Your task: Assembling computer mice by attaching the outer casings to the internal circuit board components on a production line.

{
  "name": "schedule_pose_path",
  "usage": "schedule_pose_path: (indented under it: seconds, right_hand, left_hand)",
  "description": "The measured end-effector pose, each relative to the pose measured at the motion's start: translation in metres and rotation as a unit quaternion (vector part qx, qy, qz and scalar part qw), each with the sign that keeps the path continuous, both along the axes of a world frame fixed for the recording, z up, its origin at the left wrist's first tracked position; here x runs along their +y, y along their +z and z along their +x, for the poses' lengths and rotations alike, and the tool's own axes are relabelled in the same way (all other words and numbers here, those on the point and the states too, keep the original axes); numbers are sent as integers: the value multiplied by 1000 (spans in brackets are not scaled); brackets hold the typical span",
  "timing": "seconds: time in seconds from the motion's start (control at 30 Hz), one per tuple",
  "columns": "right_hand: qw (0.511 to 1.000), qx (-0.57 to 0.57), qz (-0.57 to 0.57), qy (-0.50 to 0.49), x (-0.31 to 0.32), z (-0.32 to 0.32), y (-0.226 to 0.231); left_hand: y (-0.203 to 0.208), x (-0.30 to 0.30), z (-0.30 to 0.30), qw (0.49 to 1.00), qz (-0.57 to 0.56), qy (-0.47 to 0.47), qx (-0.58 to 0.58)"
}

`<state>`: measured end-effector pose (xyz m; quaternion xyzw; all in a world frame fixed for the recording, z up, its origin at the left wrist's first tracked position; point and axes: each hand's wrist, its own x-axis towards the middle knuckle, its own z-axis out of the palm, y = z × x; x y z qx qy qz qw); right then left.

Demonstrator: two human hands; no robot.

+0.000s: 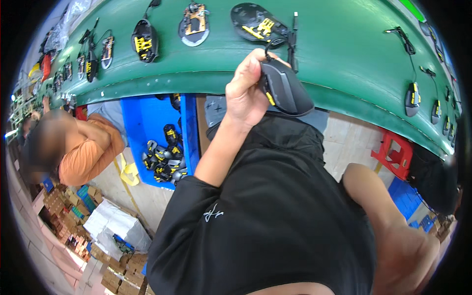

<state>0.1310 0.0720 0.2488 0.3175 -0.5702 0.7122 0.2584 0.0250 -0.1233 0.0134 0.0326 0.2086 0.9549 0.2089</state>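
Note:
Raised at the near edge of the green bench, my left hand (244, 93) is closed around a black computer mouse (287, 91) with yellow side buttons. The mouse is tilted, and its cord comes off the end by my fingers. Just beyond it lie a tied black cable with a plug (292, 46) and an open black mouse shell (258, 24) with yellow parts inside. My right arm (376, 211) is bent at the right side of my body. Its hand does not show.
The green bench (339, 54) carries several mouse parts, including a circuit-bearing base (194, 27), another open shell (145, 42) and corded mice (412, 98) at right. A blue bin (142, 113) holds mouse shells. A co-worker in orange (91, 152) sits left; a red stool (393, 152) stands right.

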Motion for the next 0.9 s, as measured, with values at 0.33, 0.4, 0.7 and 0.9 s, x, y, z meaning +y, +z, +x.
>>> schedule_pose_path:
  seconds: [0.33,0.4,0.7,0.9]
  right_hand:
    - [992,36,-104,-54,197,152,-30]
    - [993,41,-93,-65,205,160,-23]
    - [984,71,-148,-76,127,39,-94]
    - [929,-267,228,-118,-45,-78,-141]
  left_hand:
    - [-2,-5,1,999,28,15,-22]
    - [-7,-8,0,999,43,12,-29]
    - [22,-25,10,986,-124,107,-14]
    - [37,-19,10,845,-395,230,279]
